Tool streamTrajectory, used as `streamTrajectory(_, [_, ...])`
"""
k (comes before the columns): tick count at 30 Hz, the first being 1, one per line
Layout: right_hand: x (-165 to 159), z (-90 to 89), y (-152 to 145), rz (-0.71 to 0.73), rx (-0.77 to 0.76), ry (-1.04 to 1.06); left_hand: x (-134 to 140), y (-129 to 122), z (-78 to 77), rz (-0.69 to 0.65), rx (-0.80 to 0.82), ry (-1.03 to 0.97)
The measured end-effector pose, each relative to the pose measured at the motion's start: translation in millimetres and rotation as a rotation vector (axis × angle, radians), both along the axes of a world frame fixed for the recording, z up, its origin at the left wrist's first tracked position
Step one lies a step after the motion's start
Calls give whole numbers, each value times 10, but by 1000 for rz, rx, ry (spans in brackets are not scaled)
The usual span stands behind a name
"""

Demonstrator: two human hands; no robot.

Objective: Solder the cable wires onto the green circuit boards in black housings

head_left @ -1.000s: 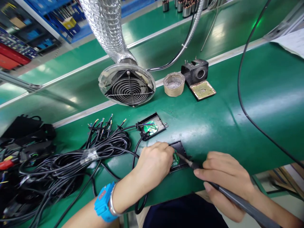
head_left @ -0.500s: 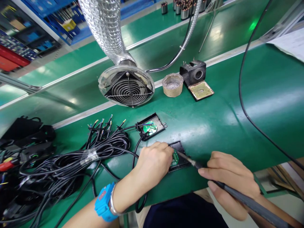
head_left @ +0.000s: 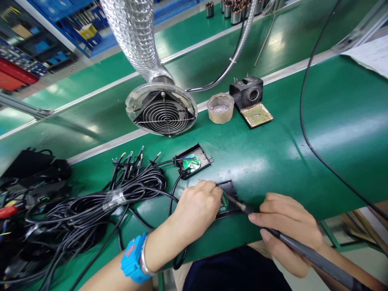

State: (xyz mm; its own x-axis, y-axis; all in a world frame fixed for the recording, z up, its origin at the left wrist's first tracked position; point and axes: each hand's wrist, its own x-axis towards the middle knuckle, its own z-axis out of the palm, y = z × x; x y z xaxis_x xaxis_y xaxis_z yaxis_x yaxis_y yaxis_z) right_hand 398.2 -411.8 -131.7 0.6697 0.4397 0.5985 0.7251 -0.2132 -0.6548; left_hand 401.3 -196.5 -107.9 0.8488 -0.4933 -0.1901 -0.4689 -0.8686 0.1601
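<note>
My right hand [head_left: 287,230] grips a soldering iron [head_left: 298,246], its tip touching or just over a green circuit board [head_left: 224,203]. That board lies in a shallow black plastic case [head_left: 232,189] near the bench's front edge. Over the case's left side, my left hand [head_left: 201,204] is closed, fingertips down at the board; what they pinch is hidden behind the hand. Just behind it sits a second black case [head_left: 202,155] with a round green board [head_left: 192,162] and black cables entering on its left.
Bundled black cables [head_left: 121,198] with stripped ends cover the left of the green bench. A fume extractor hood [head_left: 165,113] hangs above the middle. Behind are a round tan pot [head_left: 220,109] and an iron stand with sponge [head_left: 257,116]. The iron's cord [head_left: 315,149] loops at right.
My right hand and the soldering iron have shifted slightly left, the tip going further over the board. The iron's cord has swung left. My left hand stays nearly still.
</note>
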Motion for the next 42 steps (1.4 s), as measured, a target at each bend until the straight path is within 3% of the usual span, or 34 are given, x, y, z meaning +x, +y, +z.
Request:
streamTrajectory(9, [-59, 9, -13, -3, -6, -24, -13, 5, -21, 6, -23, -21])
streamTrajectory(18, [-51, -104, -23, -138, 84, 28, -3, 5, -20, -4, -19, -40])
streamTrajectory(26, [-89, -194, 101, -115, -201, 73, 17, -7, 21, -45, 4, 9])
streamTrajectory(35, [-83, -249, 104, -66, -209, 120, 53, 26, 166, -26, -102, 150])
streamTrajectory(42, [-61, -245, 92, -54, -232, 127, 40, 16, 240, -91, -10, 213])
